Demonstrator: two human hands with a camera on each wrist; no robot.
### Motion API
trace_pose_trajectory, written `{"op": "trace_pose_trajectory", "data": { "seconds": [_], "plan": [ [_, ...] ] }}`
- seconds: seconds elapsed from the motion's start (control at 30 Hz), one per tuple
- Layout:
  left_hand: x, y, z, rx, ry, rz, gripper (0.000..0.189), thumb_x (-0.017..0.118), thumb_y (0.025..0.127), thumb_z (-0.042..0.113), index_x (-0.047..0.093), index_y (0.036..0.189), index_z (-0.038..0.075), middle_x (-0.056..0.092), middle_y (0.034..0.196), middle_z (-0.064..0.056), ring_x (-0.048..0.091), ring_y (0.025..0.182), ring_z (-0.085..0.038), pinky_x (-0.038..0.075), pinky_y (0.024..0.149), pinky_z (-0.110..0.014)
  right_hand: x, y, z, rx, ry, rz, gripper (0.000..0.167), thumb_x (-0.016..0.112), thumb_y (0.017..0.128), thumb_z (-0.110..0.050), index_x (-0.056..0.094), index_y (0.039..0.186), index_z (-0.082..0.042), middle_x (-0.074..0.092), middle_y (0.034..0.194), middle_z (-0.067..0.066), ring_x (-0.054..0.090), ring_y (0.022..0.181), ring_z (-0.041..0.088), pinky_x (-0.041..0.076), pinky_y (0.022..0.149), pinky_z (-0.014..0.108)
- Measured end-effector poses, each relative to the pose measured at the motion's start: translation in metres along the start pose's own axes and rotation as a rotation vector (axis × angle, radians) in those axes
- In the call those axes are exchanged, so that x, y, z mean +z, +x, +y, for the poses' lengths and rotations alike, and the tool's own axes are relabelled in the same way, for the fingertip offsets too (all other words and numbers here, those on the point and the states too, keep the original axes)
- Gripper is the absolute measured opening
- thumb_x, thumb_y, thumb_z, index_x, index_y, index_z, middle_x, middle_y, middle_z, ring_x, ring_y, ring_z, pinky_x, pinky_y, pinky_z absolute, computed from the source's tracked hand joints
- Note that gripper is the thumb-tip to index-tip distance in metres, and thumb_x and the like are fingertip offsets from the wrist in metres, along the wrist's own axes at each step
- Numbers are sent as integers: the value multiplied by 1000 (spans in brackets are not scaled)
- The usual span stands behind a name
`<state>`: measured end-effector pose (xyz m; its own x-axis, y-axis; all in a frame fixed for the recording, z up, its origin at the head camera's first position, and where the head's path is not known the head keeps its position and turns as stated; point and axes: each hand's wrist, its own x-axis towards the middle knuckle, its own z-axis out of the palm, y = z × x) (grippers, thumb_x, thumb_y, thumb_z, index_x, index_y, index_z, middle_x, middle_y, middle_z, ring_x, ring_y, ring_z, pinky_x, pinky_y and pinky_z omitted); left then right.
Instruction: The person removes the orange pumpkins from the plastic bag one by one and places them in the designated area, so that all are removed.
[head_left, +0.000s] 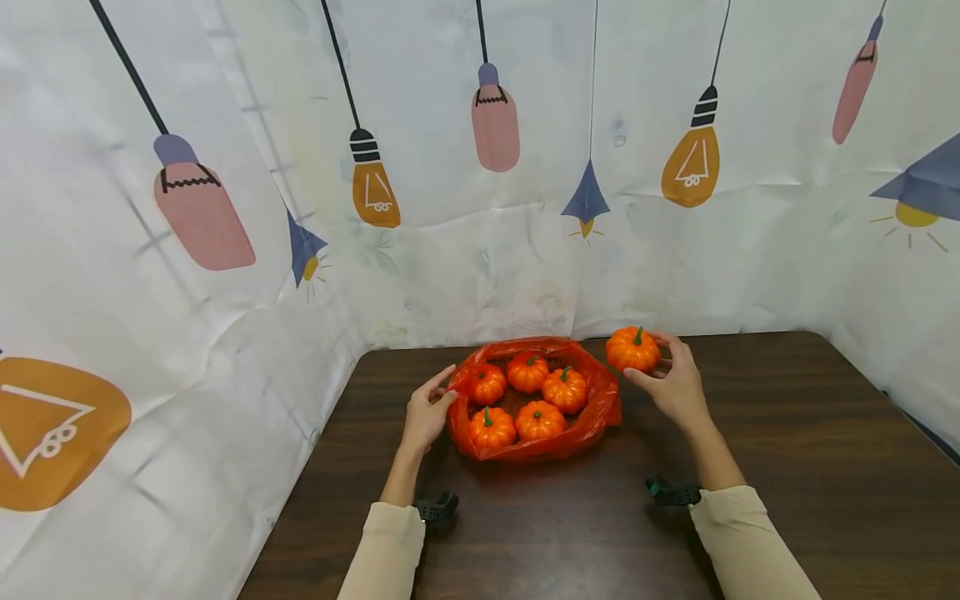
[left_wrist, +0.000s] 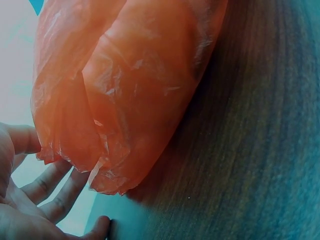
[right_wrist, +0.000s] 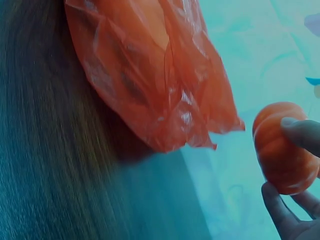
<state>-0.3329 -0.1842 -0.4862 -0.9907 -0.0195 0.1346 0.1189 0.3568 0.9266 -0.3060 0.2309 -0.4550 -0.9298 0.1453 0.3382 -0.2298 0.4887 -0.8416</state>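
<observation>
At the head view's edges, a bulb print [head_left: 71,458] at eight o'clock, a lamp print [head_left: 937,171] at two and both sleeves [head_left: 386,546], at seven and four, are cut off. Dark marks [head_left: 557,360] at twelve on the orange bag [head_left: 536,450] are too small to read. The left wrist view crops the left hand [left_wrist: 22,212] at eight; a blurred bulge [left_wrist: 142,67] in the film is perhaps a pumpkin. In the right wrist view, the right hand's [head_left: 678,390] thumb hides some of the held pumpkin [right_wrist: 277,162].
</observation>
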Motion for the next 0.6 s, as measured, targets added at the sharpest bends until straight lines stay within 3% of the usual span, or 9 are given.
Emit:
{"op": "trace_pose_trajectory", "data": {
  "seconds": [0.07, 0.17, 0.27, 0.6],
  "plan": [
    [0, 0, 0, 2, 0, 4, 46, 61, 102, 15, 59, 146, 26, 65, 108, -14, 56, 81, -17, 46, 67, -29, -1, 1, 3, 8, -11, 0, 80, 81, 88, -26, 40, 154, -8, 40, 146, 24, 56, 117, 44, 51, 87, 17],
    [0, 0, 1, -2, -2, 12, 45, 62, 102, 15, 60, 145, 27, 64, 108, -14, 57, 82, -17, 46, 67, -28, -2, 2, 9, 19, -25, -2, 80, 81, 89, -25, 38, 155, -6, 40, 148, 25, 55, 120, 46, 56, 97, 39],
    [0, -1, 1, -6, -10, 19, 43, 62, 102, 15, 62, 142, 30, 63, 107, -13, 56, 83, -18, 46, 67, -28, -2, 2, 15, 33, -33, -9, 81, 80, 89, -23, 36, 155, -3, 38, 149, 28, 54, 122, 50, 50, 102, 58],
    [0, -2, 2, -2, -18, 29, 40, 63, 102, 16, 66, 138, 32, 65, 105, -13, 57, 82, -19, 47, 68, -28, -2, -1, 36, 125, -90, -53, 80, 79, 90, -19, 35, 154, -2, 36, 151, 33, 48, 126, 51, 42, 107, 65]
  ]
}}
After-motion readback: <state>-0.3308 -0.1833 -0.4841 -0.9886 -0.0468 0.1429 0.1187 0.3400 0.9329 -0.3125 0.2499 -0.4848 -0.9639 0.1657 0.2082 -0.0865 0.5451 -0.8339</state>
